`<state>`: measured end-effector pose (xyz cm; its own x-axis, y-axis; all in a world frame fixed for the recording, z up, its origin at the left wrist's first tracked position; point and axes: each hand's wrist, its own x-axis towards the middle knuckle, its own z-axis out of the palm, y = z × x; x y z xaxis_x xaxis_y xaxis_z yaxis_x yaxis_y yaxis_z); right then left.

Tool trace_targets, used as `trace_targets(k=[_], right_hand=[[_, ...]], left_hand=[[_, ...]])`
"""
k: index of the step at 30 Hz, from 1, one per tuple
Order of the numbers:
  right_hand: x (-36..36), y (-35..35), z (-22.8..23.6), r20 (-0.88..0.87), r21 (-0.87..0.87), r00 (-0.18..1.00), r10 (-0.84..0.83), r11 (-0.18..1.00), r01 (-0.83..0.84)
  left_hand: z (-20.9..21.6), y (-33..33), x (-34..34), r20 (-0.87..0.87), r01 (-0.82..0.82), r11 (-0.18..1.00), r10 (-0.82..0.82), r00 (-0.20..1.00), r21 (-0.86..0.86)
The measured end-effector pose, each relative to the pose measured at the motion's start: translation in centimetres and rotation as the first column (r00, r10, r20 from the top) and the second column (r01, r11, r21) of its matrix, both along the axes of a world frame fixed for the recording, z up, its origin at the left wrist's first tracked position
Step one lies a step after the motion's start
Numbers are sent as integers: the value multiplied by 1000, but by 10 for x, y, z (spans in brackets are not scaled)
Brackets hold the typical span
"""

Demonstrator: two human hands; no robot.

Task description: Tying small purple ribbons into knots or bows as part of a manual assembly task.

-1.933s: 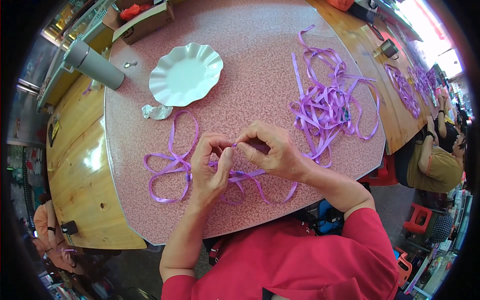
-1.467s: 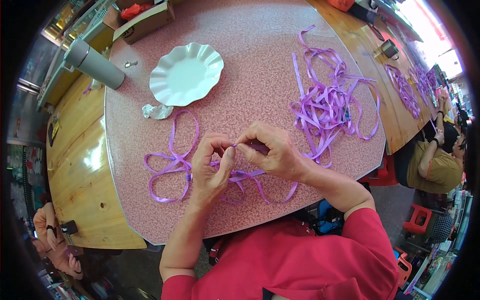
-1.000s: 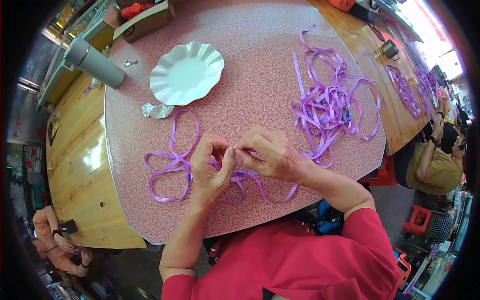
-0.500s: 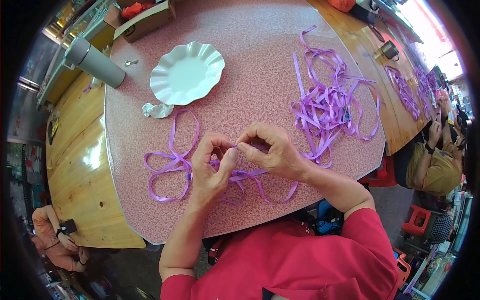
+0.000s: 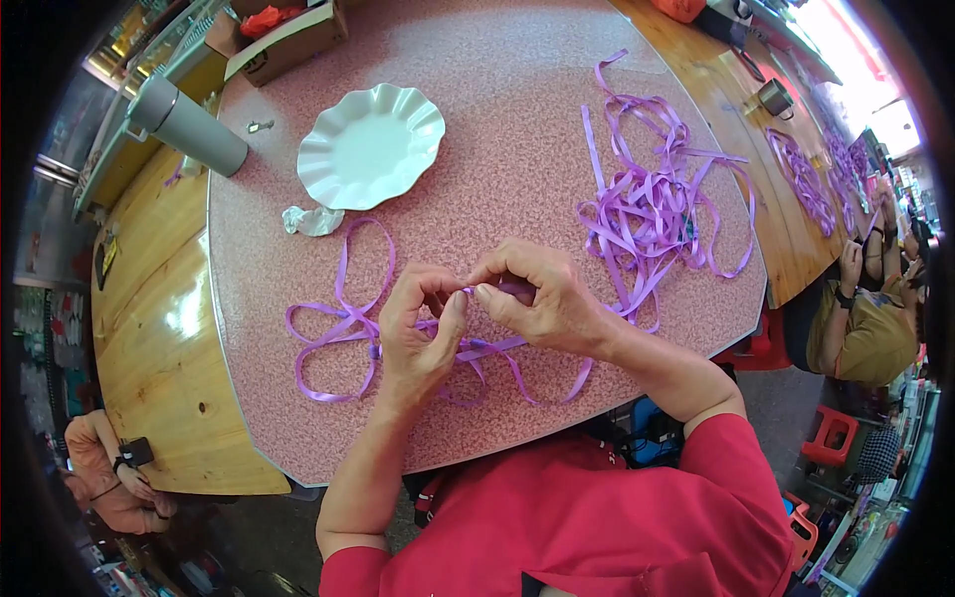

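My left hand and my right hand meet near the table's front, thumbs and fingertips pinched close together. Between them a small bit of purple ribbon shows; most of it is hidden by my fingers. Loops of the same ribbon lie on the table to the left and under my hands, with small darker blue-purple pieces on them. To the right is a tangled heap of purple ribbon.
A pale scalloped plate, crumpled white tissue, a grey-green tumbler and a small metal piece stand or lie far left. Behind is a cardboard box. A metal mug is far right. Other people sit at both sides.
My fingertips have shifted very slightly, with the right hand a touch higher and to the left. The ribbons on the table lie as before.
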<state>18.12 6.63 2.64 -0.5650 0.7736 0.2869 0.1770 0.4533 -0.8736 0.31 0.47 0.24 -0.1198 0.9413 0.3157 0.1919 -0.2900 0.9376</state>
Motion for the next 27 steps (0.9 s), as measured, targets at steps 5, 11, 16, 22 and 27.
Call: trace_targets(k=[5, 11, 16, 22, 27], right_hand=[[-2, 1, -7, -24, 88, 1000, -15, 996, 17], [-2, 0, -6, 20, 76, 999, -30, 997, 28], [-1, -2, 0, 73, 92, 996, -51, 995, 44], [-3, -4, -1, 34, 156, 995, -91, 984, 84], [-3, -7, 7, 108, 146, 991, -77, 987, 61]], left_hand=[[3, 1, 1, -100, -29, 998, 34, 994, 52], [-1, 1, 1, -151, -42, 995, 56, 987, 96], [1, 0, 2, -175, -41, 994, 58, 983, 101], [-1, 1, 3, -171, -28, 994, 46, 984, 108], [-3, -1, 3, -172, -43, 995, 58, 983, 87]])
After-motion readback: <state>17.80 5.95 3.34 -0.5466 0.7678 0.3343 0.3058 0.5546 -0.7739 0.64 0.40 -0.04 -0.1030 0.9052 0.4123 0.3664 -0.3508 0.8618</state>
